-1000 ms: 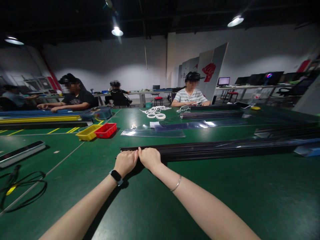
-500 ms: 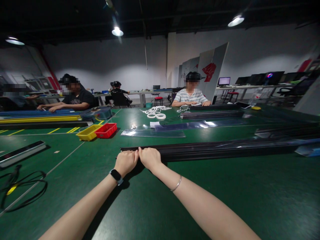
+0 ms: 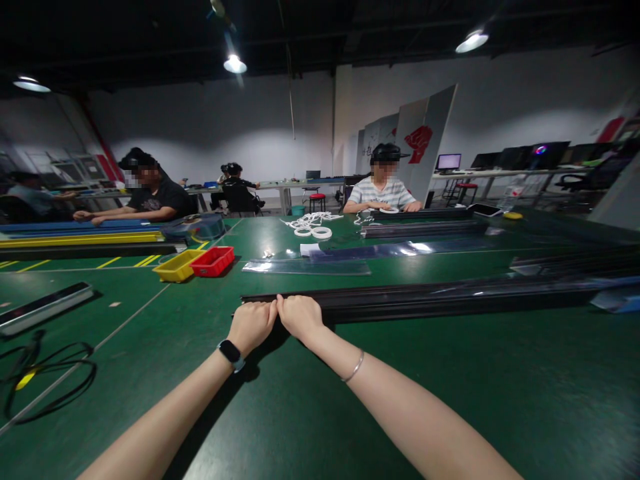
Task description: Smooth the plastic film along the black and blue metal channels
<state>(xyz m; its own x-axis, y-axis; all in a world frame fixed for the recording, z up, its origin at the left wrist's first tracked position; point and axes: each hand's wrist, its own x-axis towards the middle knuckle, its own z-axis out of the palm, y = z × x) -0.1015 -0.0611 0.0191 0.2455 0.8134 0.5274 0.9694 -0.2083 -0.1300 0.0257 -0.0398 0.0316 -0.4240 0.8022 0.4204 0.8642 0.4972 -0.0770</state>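
A long black rail (image 3: 430,303) lies across the green table (image 3: 320,413), running from the middle to the right. My left hand (image 3: 251,325), with a black watch on the wrist, is closed over the rail's left end. My right hand (image 3: 300,317), a thin bangle on its wrist, is closed on the rail right beside it. The two hands touch each other, knuckles up. Their fingertips are hidden behind the rail.
A yellow bin (image 3: 177,265) and a red bin (image 3: 213,261) stand at the left centre, clear plastic sleeves (image 3: 305,266) behind the rail. A black cable (image 3: 45,373) lies at the left. White tape rolls (image 3: 313,231) sit farther back. Other people sit at the far side.
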